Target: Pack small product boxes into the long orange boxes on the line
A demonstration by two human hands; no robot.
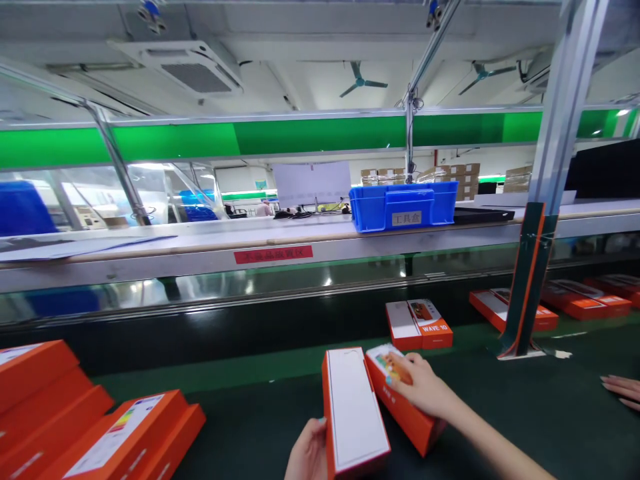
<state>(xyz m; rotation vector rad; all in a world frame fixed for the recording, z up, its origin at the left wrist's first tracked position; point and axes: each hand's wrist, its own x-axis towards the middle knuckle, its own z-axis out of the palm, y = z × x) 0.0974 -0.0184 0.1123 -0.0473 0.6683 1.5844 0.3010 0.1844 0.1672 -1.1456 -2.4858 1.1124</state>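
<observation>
My left hand (pixel 307 451) grips the left side of an orange box with a white top (pixel 354 407), its thumb on the near left edge. Just right of it, my right hand (pixel 425 387) is closed over a second orange box with a picture on its top (pixel 393 377), which lies at a slant. The far ends of the two boxes almost meet, and a gap opens between them nearer me. Beyond them lies a pair of orange boxes marked WAVE 10 (pixel 436 339), side by side on the belt.
Stacked orange boxes (pixel 145 433) stand at the left. More boxes (pixel 585 298) lie right, behind a metal post (pixel 545 167). Another person's hand (pixel 623 390) shows at the right edge. A blue bin (pixel 405 205) sits on the shelf (pixel 215 243) above the dark belt (pixel 250 393).
</observation>
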